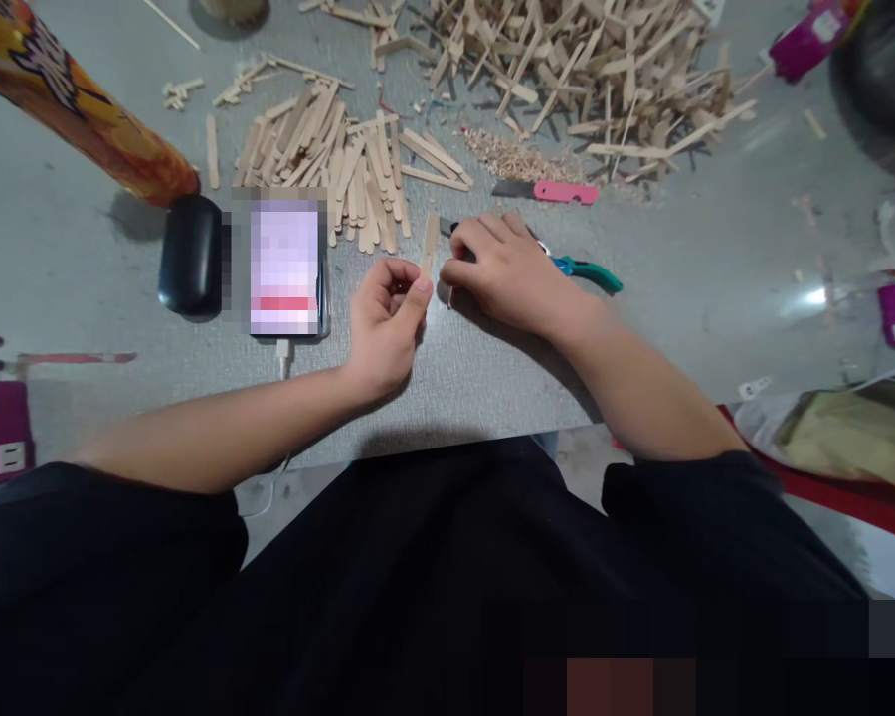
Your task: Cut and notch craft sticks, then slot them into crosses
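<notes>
Between the thumb and fingers of my left hand (pixel 392 318), a flat wooden craft stick (pixel 431 237) is pinched, its rounded end pointing away from me. Close on its right, my right hand (pixel 503 268) is closed around a small knife, mostly hidden; only its grey blade (pixel 446 228) and a bit of dark handle show, the blade near the stick. Whether blade and stick touch I cannot tell. Pliers with teal handles (pixel 595 275) lie partly behind my right wrist. Beyond my hands is a pink-handled knife (pixel 565 192) beside a heap of wood shavings (pixel 518 157).
Loose craft sticks (pixel 369 184) lie piled behind my left hand, and a large heap of crossed sticks (pixel 567 60) at the back. A phone (pixel 287 264) on a cable leans by a black rounded object (pixel 192 256) and an orange tube (pixel 82 109). The table edge runs before me.
</notes>
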`<move>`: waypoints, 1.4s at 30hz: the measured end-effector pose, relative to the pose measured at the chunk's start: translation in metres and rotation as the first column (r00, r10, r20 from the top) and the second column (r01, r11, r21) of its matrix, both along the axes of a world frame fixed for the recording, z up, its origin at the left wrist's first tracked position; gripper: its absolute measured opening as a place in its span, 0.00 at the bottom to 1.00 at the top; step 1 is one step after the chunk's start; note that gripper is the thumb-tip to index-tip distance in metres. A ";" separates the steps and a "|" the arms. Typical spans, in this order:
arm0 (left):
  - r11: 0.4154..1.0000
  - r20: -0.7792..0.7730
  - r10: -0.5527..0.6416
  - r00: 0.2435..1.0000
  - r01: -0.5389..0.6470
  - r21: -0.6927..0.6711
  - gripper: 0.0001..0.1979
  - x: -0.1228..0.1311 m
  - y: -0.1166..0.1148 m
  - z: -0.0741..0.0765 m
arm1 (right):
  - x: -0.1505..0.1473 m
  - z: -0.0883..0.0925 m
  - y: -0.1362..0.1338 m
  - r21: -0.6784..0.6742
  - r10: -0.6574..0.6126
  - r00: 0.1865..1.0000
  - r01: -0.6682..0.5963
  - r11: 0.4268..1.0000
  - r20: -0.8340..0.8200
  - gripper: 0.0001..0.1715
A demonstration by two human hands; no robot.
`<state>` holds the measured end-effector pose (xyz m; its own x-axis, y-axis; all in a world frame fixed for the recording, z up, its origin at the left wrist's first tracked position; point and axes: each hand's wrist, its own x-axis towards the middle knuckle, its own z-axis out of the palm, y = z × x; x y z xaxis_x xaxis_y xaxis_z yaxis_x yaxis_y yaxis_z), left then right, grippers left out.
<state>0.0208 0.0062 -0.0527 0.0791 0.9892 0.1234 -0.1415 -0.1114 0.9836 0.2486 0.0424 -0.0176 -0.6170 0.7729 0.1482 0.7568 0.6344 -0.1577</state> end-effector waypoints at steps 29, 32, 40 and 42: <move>0.956 -0.344 0.076 0.936 0.030 0.291 0.06 -0.006 -0.011 0.009 | -0.021 0.016 -0.065 -0.144 -0.290 0.676 0.265 0.953 -0.677 0.09; 0.922 -0.363 0.083 0.928 0.067 0.381 0.04 -0.008 -0.010 0.009 | -0.021 0.013 -0.063 -0.176 -0.286 0.653 0.229 0.957 -0.702 0.09; 0.975 -0.279 -0.119 0.953 0.165 0.146 0.11 -0.007 -0.013 0.012 | -0.019 0.009 -0.058 -0.235 -0.299 0.631 0.185 0.954 -0.716 0.12; 0.977 -0.165 -0.202 0.965 0.209 0.028 0.19 -0.006 -0.011 0.013 | -0.018 0.007 -0.057 -0.209 -0.267 0.629 0.167 0.964 -0.730 0.10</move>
<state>0.0144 -0.0044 -0.0400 0.3024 0.9434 0.1366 -0.0071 -0.1411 0.9900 0.2303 -0.0150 -0.0103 -0.1469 0.9111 0.3852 0.4625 0.4075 -0.7874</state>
